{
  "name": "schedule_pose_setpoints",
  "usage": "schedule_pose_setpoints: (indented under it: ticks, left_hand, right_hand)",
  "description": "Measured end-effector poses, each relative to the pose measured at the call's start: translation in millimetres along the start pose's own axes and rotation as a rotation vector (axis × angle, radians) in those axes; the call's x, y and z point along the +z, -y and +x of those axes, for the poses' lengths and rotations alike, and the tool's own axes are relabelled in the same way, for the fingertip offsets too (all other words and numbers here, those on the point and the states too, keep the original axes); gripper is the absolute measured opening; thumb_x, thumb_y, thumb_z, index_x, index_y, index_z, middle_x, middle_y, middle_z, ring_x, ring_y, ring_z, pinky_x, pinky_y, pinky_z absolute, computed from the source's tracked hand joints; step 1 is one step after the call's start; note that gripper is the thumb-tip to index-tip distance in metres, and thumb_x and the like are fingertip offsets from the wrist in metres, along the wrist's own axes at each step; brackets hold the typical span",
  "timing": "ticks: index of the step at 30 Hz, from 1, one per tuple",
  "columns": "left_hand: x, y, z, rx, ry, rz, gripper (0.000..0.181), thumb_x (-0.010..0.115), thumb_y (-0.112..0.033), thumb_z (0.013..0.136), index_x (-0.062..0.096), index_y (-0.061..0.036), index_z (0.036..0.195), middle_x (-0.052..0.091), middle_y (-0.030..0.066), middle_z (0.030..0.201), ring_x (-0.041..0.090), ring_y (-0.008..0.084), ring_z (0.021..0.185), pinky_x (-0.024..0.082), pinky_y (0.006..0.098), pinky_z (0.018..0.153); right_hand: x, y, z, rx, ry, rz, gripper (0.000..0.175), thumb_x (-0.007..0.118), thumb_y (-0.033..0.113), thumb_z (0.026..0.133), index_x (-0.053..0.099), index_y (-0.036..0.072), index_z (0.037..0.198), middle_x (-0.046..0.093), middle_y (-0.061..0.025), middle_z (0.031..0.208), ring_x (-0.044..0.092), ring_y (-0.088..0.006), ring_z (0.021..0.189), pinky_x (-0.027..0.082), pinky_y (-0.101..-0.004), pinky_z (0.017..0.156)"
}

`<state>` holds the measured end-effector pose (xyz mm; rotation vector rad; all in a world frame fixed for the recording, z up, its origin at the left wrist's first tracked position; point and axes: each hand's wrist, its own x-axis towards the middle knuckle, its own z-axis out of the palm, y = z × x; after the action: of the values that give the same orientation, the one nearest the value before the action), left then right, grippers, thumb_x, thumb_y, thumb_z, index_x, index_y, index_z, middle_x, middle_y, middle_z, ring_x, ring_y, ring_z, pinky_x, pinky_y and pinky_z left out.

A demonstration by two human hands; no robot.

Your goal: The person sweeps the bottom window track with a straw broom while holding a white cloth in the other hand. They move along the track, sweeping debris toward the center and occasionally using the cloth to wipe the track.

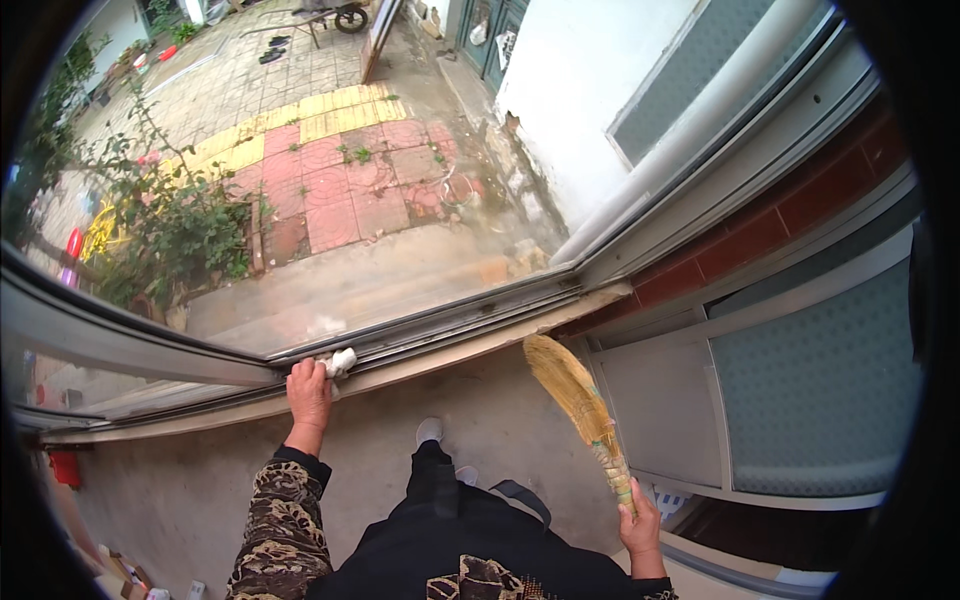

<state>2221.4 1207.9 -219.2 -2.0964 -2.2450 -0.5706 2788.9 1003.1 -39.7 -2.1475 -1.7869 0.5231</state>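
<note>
Down at the sliding window's track [465, 330], my left hand [308, 394] grips a crumpled white cloth or tissue [341, 363]. The fingers rest by the lower end of the sash frame [225, 360], above the pale sill [420, 373]. Over on the right, my right hand [640, 519] is closed around the bound handle of a straw hand broom [576, 390]. Its bristles point up and to the left, and their tip appears near the sill's right end. Behind the track stands the window glass [390, 247], with a faint white reflection low on it.
A grey cabinet or door with a patterned glass panel [817, 375] stands to the right, below red-brown tiles [742, 240]. Concrete floor [375, 465] lies under my feet. Outside are a leafy bush [180, 225], pink paving [337, 187] and a wheelbarrow [322, 22].
</note>
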Motion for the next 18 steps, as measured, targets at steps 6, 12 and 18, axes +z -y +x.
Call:
schedule_pose_setpoints:
  ticks: [6,12,18]
  left_hand:
    - [19,-7,3,-0.250,-0.132,-0.084,0.006,0.068,-0.012,0.078,0.064,-0.0116,0.082,0.061,0.0081,0.085,0.058,0.0309,0.088,0.049,0.0431,0.072]
    - [35,-16,5,-0.052,0.151,0.290,0.017,0.060,-0.020,0.085,0.067,-0.0115,0.098,0.064,0.0037,0.103,0.055,0.0244,0.106,0.043,0.0418,0.088]
    - [44,-18,42,0.004,0.542,0.468,0.018,0.061,-0.021,0.082,0.074,-0.0156,0.093,0.072,0.0017,0.097,0.057,0.0219,0.106,0.043,0.0382,0.085]
  right_hand:
    - [-3,3,4,-0.047,-0.055,0.044,0.056,0.066,0.006,0.081,0.054,0.005,0.136,0.068,-0.0229,0.107,0.066,-0.0411,0.095,0.053,-0.0409,0.083]
    - [-4,0,-7,0.000,-0.008,0.123,0.056,0.067,0.010,0.083,0.054,0.007,0.137,0.068,-0.0224,0.109,0.067,-0.0381,0.099,0.053,-0.0383,0.085]
    - [1,12,-27,0.099,0.048,0.250,0.056,0.066,0.010,0.084,0.054,0.008,0.138,0.068,-0.0212,0.110,0.068,-0.0358,0.099,0.053,-0.0373,0.085]
